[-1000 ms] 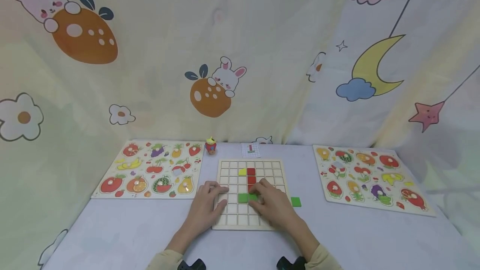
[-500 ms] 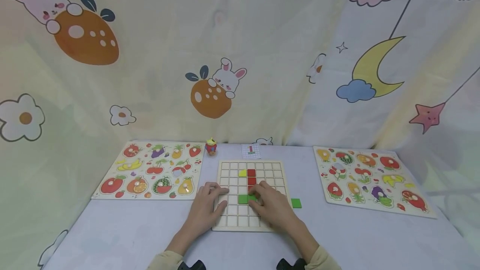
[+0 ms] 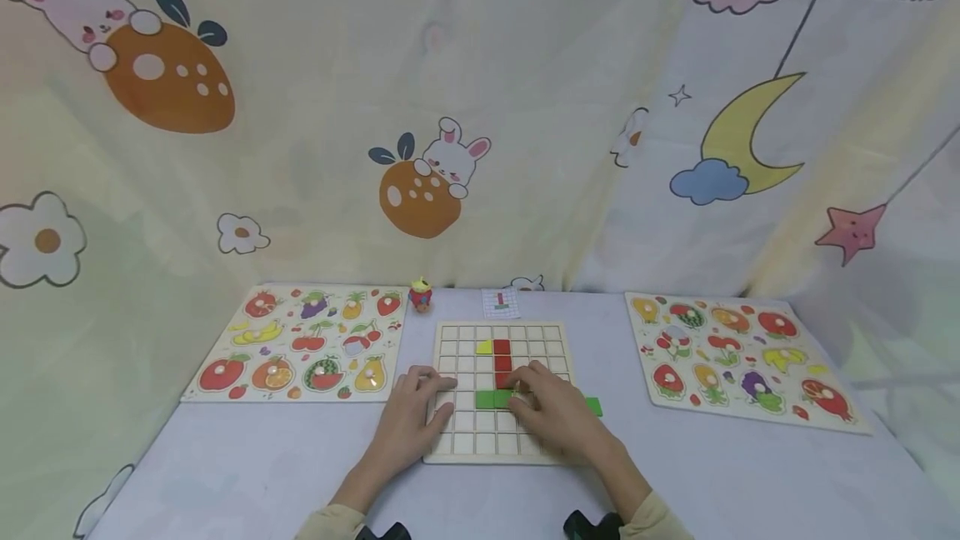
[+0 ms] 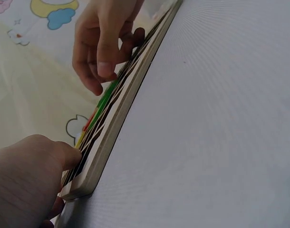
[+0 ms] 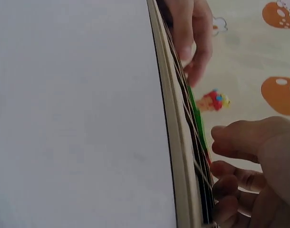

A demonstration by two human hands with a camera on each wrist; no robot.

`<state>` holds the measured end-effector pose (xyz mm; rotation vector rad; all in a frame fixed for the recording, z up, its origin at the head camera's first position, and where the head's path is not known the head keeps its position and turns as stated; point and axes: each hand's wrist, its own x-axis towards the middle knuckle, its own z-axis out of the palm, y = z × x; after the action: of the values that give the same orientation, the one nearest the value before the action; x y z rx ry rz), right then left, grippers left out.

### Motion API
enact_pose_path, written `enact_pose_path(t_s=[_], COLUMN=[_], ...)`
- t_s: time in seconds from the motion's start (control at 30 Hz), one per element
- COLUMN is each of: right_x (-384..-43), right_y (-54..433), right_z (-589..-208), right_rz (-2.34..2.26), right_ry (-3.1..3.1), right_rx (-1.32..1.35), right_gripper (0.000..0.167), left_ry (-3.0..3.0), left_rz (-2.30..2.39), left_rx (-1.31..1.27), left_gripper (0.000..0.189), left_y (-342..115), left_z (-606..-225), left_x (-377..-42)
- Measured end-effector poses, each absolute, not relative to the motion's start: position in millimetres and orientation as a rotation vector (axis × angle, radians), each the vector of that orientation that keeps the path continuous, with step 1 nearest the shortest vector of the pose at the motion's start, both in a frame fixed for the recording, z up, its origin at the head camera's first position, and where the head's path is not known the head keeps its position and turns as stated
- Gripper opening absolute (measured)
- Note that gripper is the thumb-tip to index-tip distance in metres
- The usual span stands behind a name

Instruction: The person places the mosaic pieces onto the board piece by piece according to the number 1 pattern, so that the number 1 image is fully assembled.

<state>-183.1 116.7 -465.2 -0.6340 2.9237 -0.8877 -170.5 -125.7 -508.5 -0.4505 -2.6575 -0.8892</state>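
A wooden grid board [image 3: 465, 444] lies between both hands. On it a yellow tile [image 3: 484, 347] sits left of a column of red tiles [image 3: 502, 363], and green tiles [image 3: 493, 399] lie in a row under the red. My left hand [image 3: 405, 419] rests on the board's left side, its thumb [image 4: 69, 156] at the edge in the left wrist view. Over the right half hovers my right hand [image 3: 562, 419]; in the right wrist view its fingers [image 5: 235, 137] are apart with nothing between them. A loose green tile [image 3: 594, 407] pokes out beyond the right hand, partly hidden.
Fruit puzzle boards lie at left [image 3: 360, 394] and right [image 3: 720, 407]. Behind the grid board are a small toy figure [image 3: 421, 297] and a pattern card [image 3: 500, 303] with a red and green shape. A printed cloth [image 3: 555, 215] hangs behind the table.
My right hand has drawn slightly to the right off the green row, showing more of the green and red tiles. It now covers part of the loose green tile. The left hand stays put.
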Motion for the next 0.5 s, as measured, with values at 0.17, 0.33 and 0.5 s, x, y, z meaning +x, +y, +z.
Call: enact_pose_path(t_s=[0.17,0.33,0.5], right_x=[-188.0,-192.8,-195.0], right_y=[135.7,158.6,183.2], right_z=[-460.2,-453.0,-443.8], right_rz=[-0.894,-0.908,-0.888], right_ry=[2.912,2.823,2.747], right_rx=[-0.564,-0.441,-0.419], right_gripper=[0.016,0.011,0.015], left_ry=[-2.655,-2.662,-2.659], left_rz=[-0.893,-0.894,-0.891], left_rx=[-0.462,-0.459,-0.459], left_gripper=[0.029,0.029,0.029], left_y=[-125.6,-125.8,-126.2], left_z=[-507.6,-507.5,-508.1], left_x=[-169.9,-169.7,-170.6])
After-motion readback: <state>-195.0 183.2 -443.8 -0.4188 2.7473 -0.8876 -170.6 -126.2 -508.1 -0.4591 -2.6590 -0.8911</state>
